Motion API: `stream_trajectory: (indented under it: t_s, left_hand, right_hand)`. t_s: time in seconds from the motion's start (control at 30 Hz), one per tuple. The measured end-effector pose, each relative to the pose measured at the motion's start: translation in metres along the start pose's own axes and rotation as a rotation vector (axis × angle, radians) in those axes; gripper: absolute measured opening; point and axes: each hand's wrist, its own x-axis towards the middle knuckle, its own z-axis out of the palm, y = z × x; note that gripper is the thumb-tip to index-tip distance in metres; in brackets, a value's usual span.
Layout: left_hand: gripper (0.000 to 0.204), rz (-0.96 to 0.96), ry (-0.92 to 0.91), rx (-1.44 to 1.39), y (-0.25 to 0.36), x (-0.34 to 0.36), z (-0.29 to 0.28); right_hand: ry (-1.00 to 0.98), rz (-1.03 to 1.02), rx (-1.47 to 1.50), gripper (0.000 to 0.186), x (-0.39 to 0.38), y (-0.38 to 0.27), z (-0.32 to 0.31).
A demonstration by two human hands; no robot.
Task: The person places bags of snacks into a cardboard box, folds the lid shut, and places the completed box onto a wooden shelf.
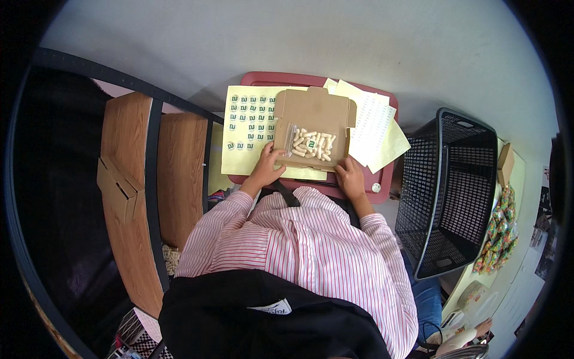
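Observation:
An open brown cardboard mailer box (pixel 315 107) sits in front of me, its lid folded back toward the wall. Inside lies a clear zip bag (pixel 312 144) of pale capsule-shaped pieces, with a small round green-and-white sticker on it. My left hand (pixel 267 166) grips the box at its lower left corner, fingers by the bag's zip edge. At the lower right corner, my right hand (pixel 351 178) pinches the box's front edge. Beneath and left of the box is a yellow sheet of round stickers (pixel 250 122), with gaps in its rows.
A red plastic lid (pixel 385 173) serves as the work surface, with more label sheets (pixel 372 128) at right. A tall black mesh basket (pixel 445 191) stands to the right. Wooden shelves (pixel 179 167) hold a cardboard box (pixel 119 188) at left. Another person's hand (pixel 483 327) shows lower right.

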Motion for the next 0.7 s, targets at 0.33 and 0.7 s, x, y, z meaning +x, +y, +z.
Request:
stream_trajectory:
  t_s: [0.33,0.7]
  left_hand:
    - [0.084,0.055,-0.027,0.268,0.037,0.010,-0.002]
    - [0.120,-0.033,-0.361,0.460,0.049,0.063,-0.004]
  right_hand:
    - [-0.066,0.141,0.106,0.020,0.003,-0.002,-0.005]
    - [-0.163,0.438,0.482,0.078,0.033,-0.008,-0.034]
